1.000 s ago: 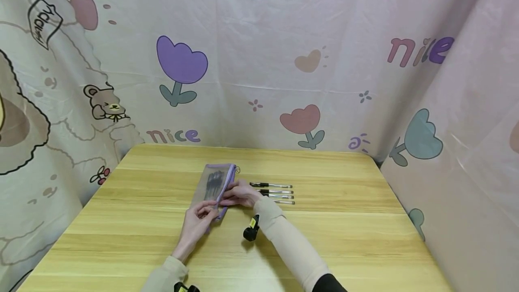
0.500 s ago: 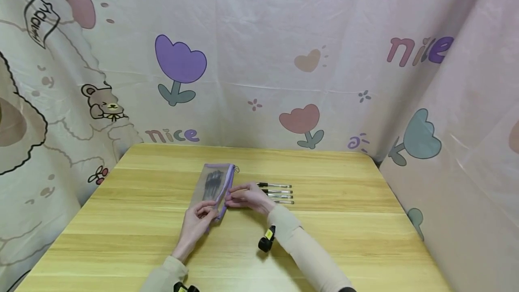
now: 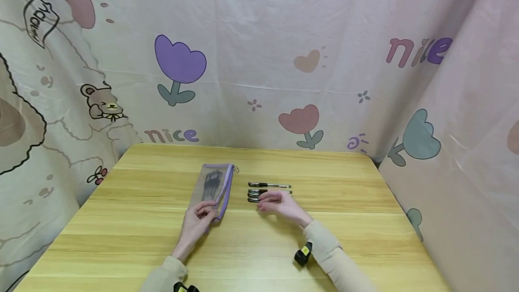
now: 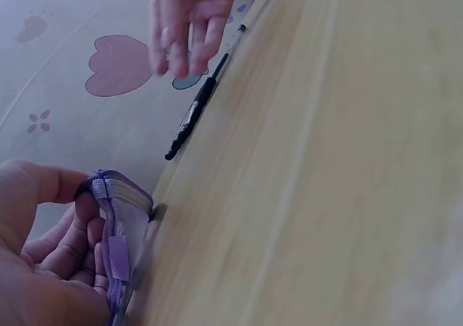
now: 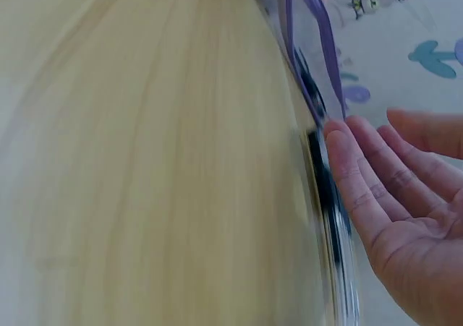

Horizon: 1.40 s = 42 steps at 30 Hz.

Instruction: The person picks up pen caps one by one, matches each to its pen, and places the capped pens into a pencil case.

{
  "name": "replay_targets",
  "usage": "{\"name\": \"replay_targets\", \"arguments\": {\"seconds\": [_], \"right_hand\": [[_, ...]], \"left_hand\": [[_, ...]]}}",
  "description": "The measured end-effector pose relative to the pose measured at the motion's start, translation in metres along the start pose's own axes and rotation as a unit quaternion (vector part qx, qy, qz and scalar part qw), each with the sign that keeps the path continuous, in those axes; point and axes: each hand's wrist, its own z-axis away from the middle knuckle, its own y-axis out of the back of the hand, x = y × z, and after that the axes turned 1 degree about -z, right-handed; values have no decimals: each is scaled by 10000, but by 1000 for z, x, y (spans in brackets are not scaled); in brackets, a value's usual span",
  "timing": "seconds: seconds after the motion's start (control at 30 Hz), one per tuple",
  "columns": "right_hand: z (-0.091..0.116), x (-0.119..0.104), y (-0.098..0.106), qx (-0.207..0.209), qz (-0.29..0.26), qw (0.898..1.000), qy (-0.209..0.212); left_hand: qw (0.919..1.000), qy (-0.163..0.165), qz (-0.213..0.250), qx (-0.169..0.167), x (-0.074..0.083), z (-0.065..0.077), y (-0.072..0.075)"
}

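Observation:
A see-through mesh pencil pouch (image 3: 198, 188) with purple edging lies left of centre, its zipper side gaping; dark pens (image 3: 212, 184) show through the mesh. At its near corner my left hand (image 3: 198, 222) pinches the zipper edge between thumb and fingers, as the left wrist view also shows on the pouch (image 4: 118, 257). Several clear-barrelled pens (image 3: 269, 185) with black grips lie side by side to the right. Over the nearest ones hovers my right hand (image 3: 284, 206), fingers extended and holding nothing; it partly covers them. In the right wrist view its palm (image 5: 419, 246) faces the pens.
A wood-grain table (image 3: 344, 229) carries everything. Printed cloth curtain (image 3: 251, 57) hangs behind and along both sides. Black-and-yellow wrist devices (image 3: 303, 254) sit under the forearms. A ring pull (image 3: 236, 170) sticks out at the pouch's far corner.
My right hand has withdrawn from the pouch opening and moved right, over the pens. The left hand keeps its pinch on the pouch corner.

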Motion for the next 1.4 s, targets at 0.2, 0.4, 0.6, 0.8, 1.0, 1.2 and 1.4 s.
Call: {"name": "replay_targets", "arguments": {"seconds": [0.2,0.4,0.6,0.8,1.0,1.2,1.4], "right_hand": [[17,6,28,247,604,9978,80],[19,11,46,546,575,9968,85],[16,11,48,892,1158,9892,114],[10,12,44,1072,1592,9814,111],[4,12,37,1330,1975,9708,289],[0,11,32,1612,2372,9579,140],[-2,11,31,1712,2451,9543,-38]], "left_hand": [[10000,44,13,-6,0,0,1],[10000,59,14,-26,1,1,1],[10000,73,6,-36,2,2,1],[10000,64,19,-44,3,2,2],[9999,83,61,-46,2,2,1],[10000,63,50,-58,2,2,2],[10000,54,54,-60,1,1,2]]}}
